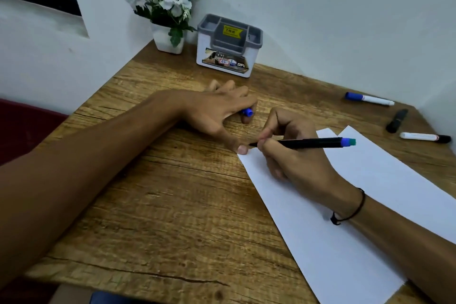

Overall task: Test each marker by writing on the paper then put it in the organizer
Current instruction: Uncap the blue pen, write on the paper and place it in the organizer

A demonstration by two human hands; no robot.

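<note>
Two bare hands work at a grained wooden desk (172, 205): the right hand (293, 155) grips a slim black marker (308, 142) lying nearly level, tip leftward at the white paper's (345, 242) corner, while the left hand (217, 111) curls around its blue cap (247, 112). Compartments of the grey-rimmed plastic organizer (229, 45) look empty.

Yellow price sticker (232, 31) "49.00" inside the organizer (228, 45).
</note>
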